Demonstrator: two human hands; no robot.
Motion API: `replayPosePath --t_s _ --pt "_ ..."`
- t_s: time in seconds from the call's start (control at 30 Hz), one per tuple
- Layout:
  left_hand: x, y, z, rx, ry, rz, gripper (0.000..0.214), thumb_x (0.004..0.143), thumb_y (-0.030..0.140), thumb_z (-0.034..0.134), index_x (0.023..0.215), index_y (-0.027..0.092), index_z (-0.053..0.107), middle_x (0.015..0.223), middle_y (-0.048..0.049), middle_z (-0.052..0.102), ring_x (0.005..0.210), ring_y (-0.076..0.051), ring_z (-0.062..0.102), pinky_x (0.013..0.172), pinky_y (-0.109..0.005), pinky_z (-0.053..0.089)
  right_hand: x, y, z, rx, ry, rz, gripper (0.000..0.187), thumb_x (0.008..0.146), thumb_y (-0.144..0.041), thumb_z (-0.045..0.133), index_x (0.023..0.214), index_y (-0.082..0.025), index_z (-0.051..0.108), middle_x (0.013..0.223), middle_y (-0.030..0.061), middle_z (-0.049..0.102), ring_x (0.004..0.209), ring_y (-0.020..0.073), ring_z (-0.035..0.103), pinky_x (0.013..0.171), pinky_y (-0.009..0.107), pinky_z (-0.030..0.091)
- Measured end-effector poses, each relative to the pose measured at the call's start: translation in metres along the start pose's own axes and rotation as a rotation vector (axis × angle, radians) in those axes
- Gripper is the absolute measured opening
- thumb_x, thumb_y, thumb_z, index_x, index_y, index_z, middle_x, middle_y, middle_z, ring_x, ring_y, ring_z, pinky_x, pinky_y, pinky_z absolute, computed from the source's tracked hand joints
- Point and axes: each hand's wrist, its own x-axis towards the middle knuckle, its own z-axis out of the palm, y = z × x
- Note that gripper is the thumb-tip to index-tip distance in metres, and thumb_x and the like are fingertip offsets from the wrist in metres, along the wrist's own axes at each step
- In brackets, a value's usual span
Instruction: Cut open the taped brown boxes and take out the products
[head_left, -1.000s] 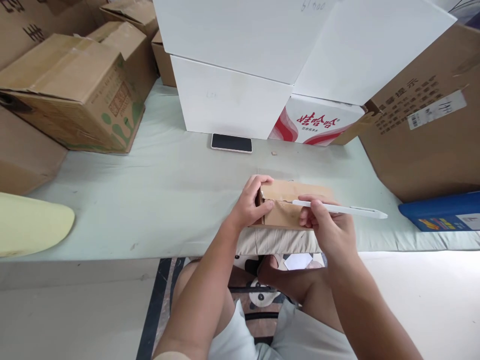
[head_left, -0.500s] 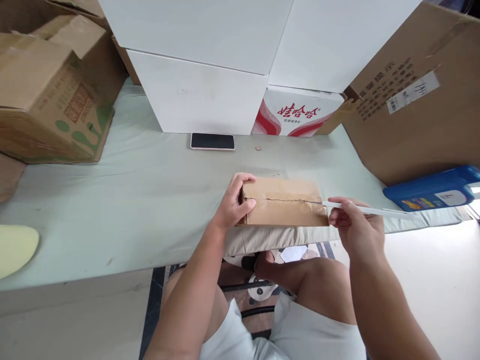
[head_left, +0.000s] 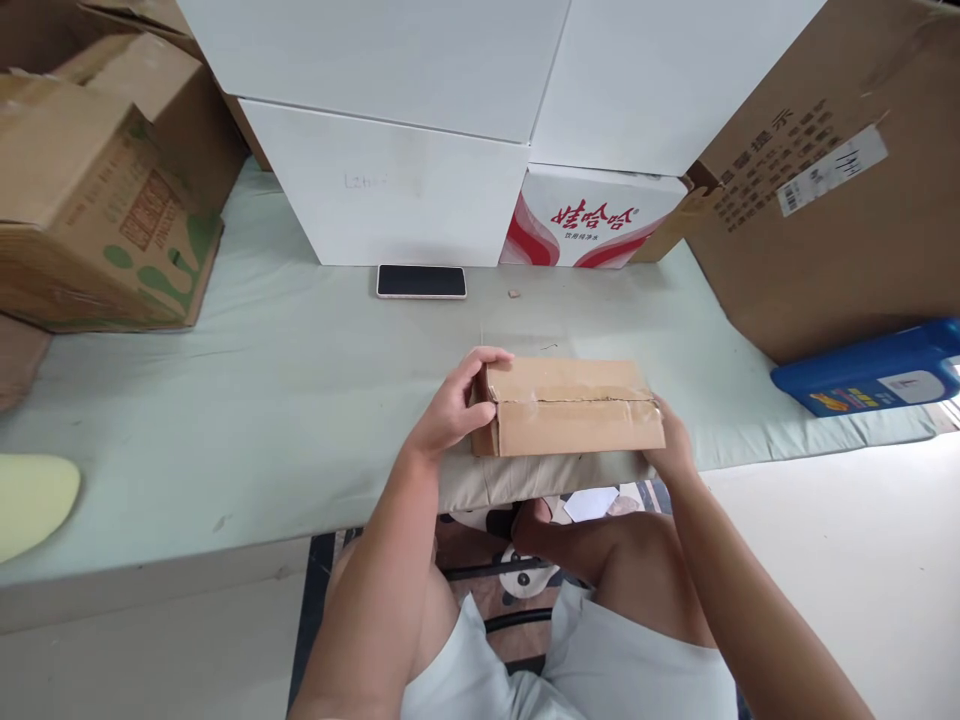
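Observation:
A small brown cardboard box [head_left: 570, 410] sits at the near edge of the pale green covered table [head_left: 285, 400], its taped top seam slit along the length. My left hand [head_left: 450, 410] wraps round the box's left end, thumb on top. My right hand [head_left: 670, 445] holds the box's right end, its fingers mostly hidden behind the box. The white cutter is out of sight.
A phone [head_left: 421, 281] lies face down behind the box. White boxes [head_left: 390, 190] and a red-and-white carton [head_left: 592, 220] line the back. A large brown carton [head_left: 825, 200] and a blue container [head_left: 870, 370] stand right, worn cartons [head_left: 90, 200] left, a pale yellow object [head_left: 30, 495] at the near left.
My right hand drew the white cutter rightward along the box's top seam, then the cutter left view and that hand took the box's right end. The left hand kept its hold.

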Motion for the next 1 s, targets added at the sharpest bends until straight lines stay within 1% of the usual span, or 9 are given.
replayPosePath --t_s 0.1,0.2,0.3,0.37,0.5,0.63,0.77,0.87,1.0 --pt "-0.002 0.001 -0.004 0.016 -0.039 0.027 0.050 0.070 0.025 0.061 0.120 0.027 0.062 0.120 -0.0070 0.061 0.105 -0.024 0.057 0.091 -0.035 0.049 -0.003 -0.008 0.002 0.041 -0.030 0.008 0.064 0.062 -0.045 0.076 0.121 -0.020 0.071 0.121 0.0143 0.074 0.111 0.0327 0.067 0.092 0.046 0.051" --pt "-0.001 0.004 -0.004 0.060 -0.031 0.047 0.039 0.074 0.028 0.062 0.113 0.024 0.063 0.115 -0.0074 0.061 0.101 -0.023 0.056 0.088 -0.034 0.048 -0.014 -0.030 -0.002 0.272 0.001 -0.013 0.055 0.078 -0.057 0.068 0.119 -0.020 0.070 0.122 0.0117 0.073 0.112 0.0291 0.068 0.094 0.044 0.052" --pt "0.000 0.008 -0.001 0.096 0.000 0.013 0.037 0.074 0.028 0.060 0.111 0.023 0.064 0.112 -0.0066 0.061 0.095 -0.021 0.055 0.084 -0.032 0.047 -0.031 -0.055 -0.008 0.369 -0.036 -0.137 0.053 0.090 -0.063 0.053 0.118 -0.021 0.069 0.122 0.0097 0.072 0.113 0.0275 0.066 0.095 0.043 0.052" --pt "0.001 0.009 0.001 0.086 0.049 -0.022 0.038 0.074 0.026 0.058 0.111 0.023 0.063 0.111 -0.0060 0.062 0.094 -0.021 0.055 0.082 -0.032 0.047 -0.043 -0.069 -0.009 0.333 -0.066 -0.199 0.052 0.091 -0.063 0.053 0.121 -0.022 0.067 0.122 0.0090 0.071 0.117 0.0286 0.064 0.097 0.044 0.051" --pt "0.000 0.010 0.005 0.069 0.109 -0.018 0.031 0.077 0.029 0.060 0.107 0.023 0.064 0.108 -0.0055 0.063 0.096 -0.022 0.057 0.081 -0.032 0.048 -0.060 -0.086 0.001 0.293 0.005 -0.148 0.046 0.089 -0.060 0.058 0.117 -0.023 0.064 0.110 0.0066 0.070 0.103 0.0257 0.064 0.090 0.041 0.052" --pt "-0.001 0.012 0.008 0.061 0.165 0.000 0.035 0.085 0.051 0.065 0.103 0.022 0.066 0.103 -0.0063 0.064 0.093 -0.022 0.059 0.081 -0.033 0.048 -0.065 -0.095 0.018 0.338 0.127 -0.151 0.040 0.086 -0.055 0.061 0.106 -0.021 0.063 0.105 0.0065 0.069 0.102 0.0248 0.064 0.091 0.041 0.051" --pt "-0.001 0.017 0.008 0.037 0.212 -0.021 0.049 0.084 0.068 0.066 0.093 0.020 0.067 0.091 -0.0045 0.063 0.084 -0.019 0.058 0.078 -0.032 0.046 -0.066 -0.100 0.027 0.516 0.226 -0.298 0.026 0.084 -0.049 0.059 0.089 -0.023 0.061 0.102 0.0063 0.066 0.116 0.0295 0.063 0.104 0.050 0.046" --pt "0.000 0.019 0.007 -0.038 0.262 -0.057 0.052 0.082 0.071 0.068 0.082 0.019 0.065 0.082 -0.0026 0.058 0.076 -0.018 0.055 0.070 -0.030 0.044 -0.069 -0.098 0.026 0.700 0.162 -0.409 0.036 0.089 -0.050 0.047 0.064 -0.024 0.050 0.082 0.0049 0.059 0.110 0.0303 0.065 0.106 0.055 0.045" --pt "0.003 0.018 0.005 -0.040 0.371 -0.059 0.052 0.085 0.070 0.065 0.072 0.020 0.061 0.078 -0.0017 0.053 0.070 -0.016 0.050 0.062 -0.029 0.041 -0.074 -0.092 0.019 0.712 -0.076 -0.547 0.056 0.098 -0.044 0.033 0.047 -0.024 0.042 0.063 0.0066 0.053 0.093 0.0291 0.064 0.096 0.054 0.048"
